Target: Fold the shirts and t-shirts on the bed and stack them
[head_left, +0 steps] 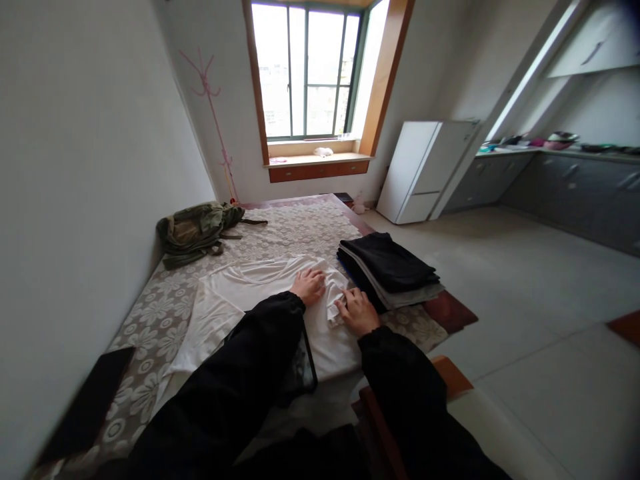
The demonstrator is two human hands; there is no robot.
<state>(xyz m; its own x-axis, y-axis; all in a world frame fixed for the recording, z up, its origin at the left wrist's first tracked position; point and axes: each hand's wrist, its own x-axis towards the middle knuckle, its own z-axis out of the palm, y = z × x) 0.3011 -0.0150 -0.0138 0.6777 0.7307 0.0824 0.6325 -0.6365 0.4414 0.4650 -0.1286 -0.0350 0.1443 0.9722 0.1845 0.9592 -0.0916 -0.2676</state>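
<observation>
A white T-shirt (pixel 265 280) lies spread on the patterned tablecloth, its neckline toward the far side. My left hand (pixel 309 287) rests palm down on its right part, fingers stretched over the fabric. Just to the right, my right hand (pixel 359 312) has its fingers closed on the bunched edge of the shirt's sleeve (pixel 336 303). Beyond that hand sits a stack of folded dark and grey clothes (pixel 390 263). Under my left forearm a dark flat object with a black rim (pixel 306 367) partly shows; the sleeve hides the rest.
A green backpack (pixel 200 230) lies at the table's (pixel 280 230) far left, by the wall. A dark flat panel (pixel 90 400) is at the near left. Past the table stand a pink coat rack (pixel 213 113) and a white fridge (pixel 425 170). A wooden chair part (pixel 453 377) is at my right.
</observation>
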